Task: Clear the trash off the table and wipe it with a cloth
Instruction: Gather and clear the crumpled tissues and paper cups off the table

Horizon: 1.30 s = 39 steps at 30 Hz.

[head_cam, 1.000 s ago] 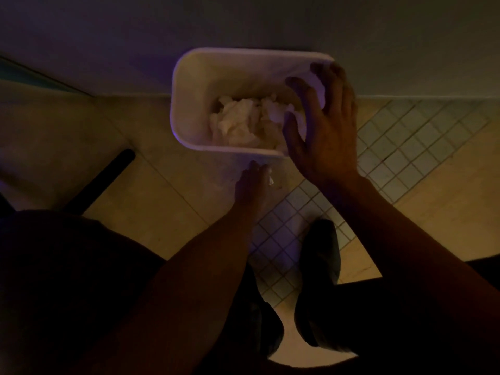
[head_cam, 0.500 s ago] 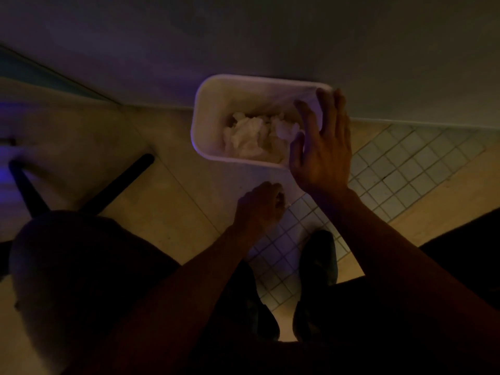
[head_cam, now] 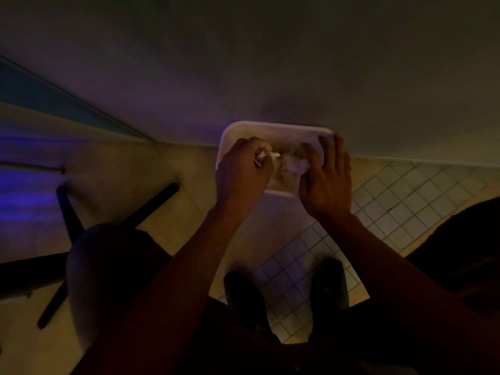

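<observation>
A white rectangular trash bin [head_cam: 273,128] stands on the floor against the wall, with crumpled white paper [head_cam: 296,165] inside. My left hand [head_cam: 240,174] hovers over the bin's left half, fingers curled round a small white scrap of trash [head_cam: 263,156]. My right hand [head_cam: 327,180] is over the bin's right side with straight fingers reaching to the far right rim; whether it touches the rim is unclear. The scene is dim.
A dark stool [head_cam: 108,272] with black legs [head_cam: 151,204] stands at the left. My two shoes [head_cam: 328,282] are on the small-tiled floor [head_cam: 405,201] below the bin. The wall [head_cam: 270,63] rises right behind the bin.
My left hand rose from the floor in front of the bin to above its left half, carrying a white scrap. The right hand stayed at the bin's right side. The view pulled back.
</observation>
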### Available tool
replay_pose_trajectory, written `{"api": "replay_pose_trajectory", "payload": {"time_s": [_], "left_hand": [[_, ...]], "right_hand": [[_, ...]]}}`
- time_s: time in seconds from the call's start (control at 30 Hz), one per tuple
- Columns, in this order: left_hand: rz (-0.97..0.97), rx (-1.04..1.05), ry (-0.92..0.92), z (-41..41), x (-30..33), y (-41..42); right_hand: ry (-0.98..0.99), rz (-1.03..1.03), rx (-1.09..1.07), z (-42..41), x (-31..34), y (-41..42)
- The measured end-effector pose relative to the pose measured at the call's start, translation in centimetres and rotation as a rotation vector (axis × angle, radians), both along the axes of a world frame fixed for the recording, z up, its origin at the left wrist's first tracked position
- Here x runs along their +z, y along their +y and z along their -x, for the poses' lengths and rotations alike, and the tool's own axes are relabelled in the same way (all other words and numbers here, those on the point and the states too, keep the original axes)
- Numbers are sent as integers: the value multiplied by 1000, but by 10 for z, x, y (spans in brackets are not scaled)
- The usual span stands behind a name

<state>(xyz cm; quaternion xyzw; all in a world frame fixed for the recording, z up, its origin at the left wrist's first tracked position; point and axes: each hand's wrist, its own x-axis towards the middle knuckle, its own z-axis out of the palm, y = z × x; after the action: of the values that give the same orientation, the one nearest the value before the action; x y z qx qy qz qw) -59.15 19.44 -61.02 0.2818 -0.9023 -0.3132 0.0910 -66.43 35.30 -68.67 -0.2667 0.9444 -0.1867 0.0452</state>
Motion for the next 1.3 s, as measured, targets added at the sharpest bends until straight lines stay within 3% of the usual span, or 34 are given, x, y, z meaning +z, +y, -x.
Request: {"api": "replay_pose_trajectory", "payload": {"time_s": [0.13, 0.23, 0.47, 0.67, 0.83, 1.3], "left_hand": [[57, -60, -288, 30, -24, -3], [-46, -129, -456, 34, -40, 1], [34, -191, -421, 15, -20, 2], [-54, -187, -571, -7, 82, 20], [-170, -155, -545, -23, 185, 30], [-218, 50, -416, -80, 463, 79]], "right_hand": [[-26, -48, 11, 0, 3, -3], [-32, -103, 10, 1, 2, -1], [-152, -252, 43, 7, 27, -3], [-349, -316, 81, -3, 129, 3], [-495, -324, 110, -12, 241, 9], [-518, -129, 239, -37, 530, 21]]}}
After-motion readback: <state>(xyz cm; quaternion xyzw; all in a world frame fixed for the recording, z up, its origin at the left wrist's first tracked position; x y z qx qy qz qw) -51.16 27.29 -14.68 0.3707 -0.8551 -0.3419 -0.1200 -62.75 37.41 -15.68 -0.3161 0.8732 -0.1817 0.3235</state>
